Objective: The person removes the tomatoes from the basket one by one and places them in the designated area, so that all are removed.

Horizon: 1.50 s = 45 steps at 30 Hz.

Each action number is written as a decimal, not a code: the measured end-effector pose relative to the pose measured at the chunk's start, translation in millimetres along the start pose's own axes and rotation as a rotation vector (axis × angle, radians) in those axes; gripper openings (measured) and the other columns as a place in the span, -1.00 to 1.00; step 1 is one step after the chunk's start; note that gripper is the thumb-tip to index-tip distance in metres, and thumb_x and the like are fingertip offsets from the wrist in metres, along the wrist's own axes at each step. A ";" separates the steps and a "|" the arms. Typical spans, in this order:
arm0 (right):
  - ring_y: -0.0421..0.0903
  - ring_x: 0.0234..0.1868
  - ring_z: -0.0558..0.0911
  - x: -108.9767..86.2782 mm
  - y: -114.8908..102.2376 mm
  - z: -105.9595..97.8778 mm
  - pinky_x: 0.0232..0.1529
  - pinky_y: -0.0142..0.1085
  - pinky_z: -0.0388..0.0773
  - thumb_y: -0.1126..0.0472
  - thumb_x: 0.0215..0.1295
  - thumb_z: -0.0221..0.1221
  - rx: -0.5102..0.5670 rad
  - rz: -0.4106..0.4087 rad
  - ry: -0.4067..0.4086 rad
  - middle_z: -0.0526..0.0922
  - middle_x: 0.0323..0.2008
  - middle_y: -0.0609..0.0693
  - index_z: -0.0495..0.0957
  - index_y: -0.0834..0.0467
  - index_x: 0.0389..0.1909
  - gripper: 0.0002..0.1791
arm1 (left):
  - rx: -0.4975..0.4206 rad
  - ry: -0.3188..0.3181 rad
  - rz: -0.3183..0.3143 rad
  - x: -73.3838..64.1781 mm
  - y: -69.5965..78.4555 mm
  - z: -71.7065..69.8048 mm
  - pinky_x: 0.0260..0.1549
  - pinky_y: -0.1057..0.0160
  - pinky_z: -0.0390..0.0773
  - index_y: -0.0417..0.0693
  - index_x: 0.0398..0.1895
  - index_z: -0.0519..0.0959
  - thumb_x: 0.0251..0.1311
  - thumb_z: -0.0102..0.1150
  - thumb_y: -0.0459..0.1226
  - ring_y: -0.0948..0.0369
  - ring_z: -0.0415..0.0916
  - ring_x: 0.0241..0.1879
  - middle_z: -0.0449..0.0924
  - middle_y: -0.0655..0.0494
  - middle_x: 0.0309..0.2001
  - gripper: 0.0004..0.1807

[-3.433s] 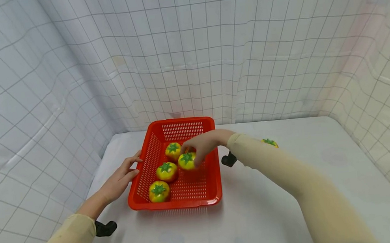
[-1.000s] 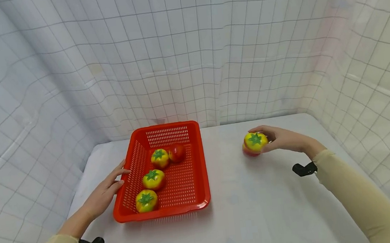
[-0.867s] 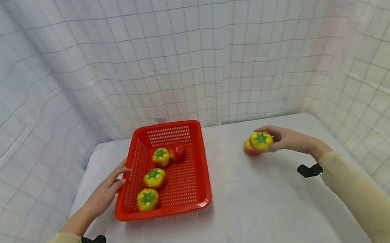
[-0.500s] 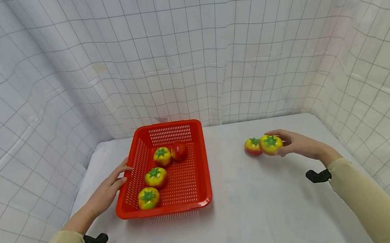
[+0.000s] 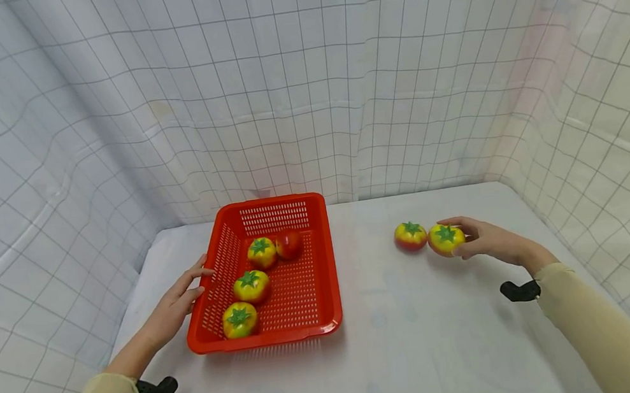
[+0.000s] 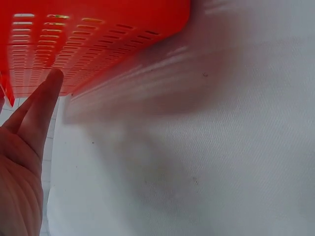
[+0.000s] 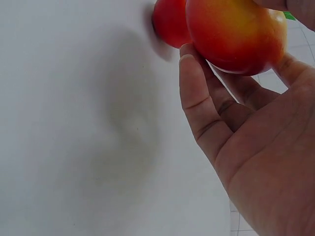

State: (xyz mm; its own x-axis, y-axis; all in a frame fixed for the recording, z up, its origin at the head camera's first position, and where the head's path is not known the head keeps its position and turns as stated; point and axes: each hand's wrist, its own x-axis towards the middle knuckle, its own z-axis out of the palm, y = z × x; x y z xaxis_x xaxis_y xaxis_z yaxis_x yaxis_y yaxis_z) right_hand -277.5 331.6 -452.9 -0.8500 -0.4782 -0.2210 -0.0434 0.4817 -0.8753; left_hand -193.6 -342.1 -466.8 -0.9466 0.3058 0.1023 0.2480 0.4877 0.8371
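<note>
My left hand rests at the left rim of a red perforated plastic basket; in the left wrist view its thumb lies straight against the outer wall. Inside the basket are several glossy yellow-and-red tomatoes with green star-shaped tops, one of them showing only its red side. On the right, my right hand grips a similar tomato between thumb and fingers, just above or on the table. Beside it, very close, another tomato sits on the table.
The white table is enclosed at the back and sides by white grid-patterned curtains. Black wrist mounts stick out below both hands. The basket takes up the table's left half.
Earlier my right hand lifted a tomato from the basket and carried it right, past the tomato on the table. Over the last second it has shifted further right and lower. My left hand has stayed at the rim.
</note>
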 end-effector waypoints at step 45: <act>0.20 0.30 0.32 19.2 33.9 -16.3 0.17 -0.09 0.44 0.11 0.31 0.33 -0.021 0.111 0.057 0.06 0.52 0.36 0.12 0.06 0.59 -0.10 | -0.037 0.008 0.010 1.2 -5.2 -0.4 -0.03 0.31 0.54 -0.16 0.38 0.34 0.61 -0.26 -0.26 -0.18 -0.09 0.56 -0.20 -0.07 0.66 -0.60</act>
State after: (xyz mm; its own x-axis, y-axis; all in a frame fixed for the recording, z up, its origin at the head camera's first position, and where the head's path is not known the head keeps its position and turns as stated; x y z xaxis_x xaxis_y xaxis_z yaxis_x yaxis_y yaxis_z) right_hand -303.8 350.7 -479.7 -0.8784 -0.3793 -0.2907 0.0421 0.5445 -0.8377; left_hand -196.1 -344.6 -470.8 -0.9460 0.3033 0.1148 0.2493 0.4537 0.8556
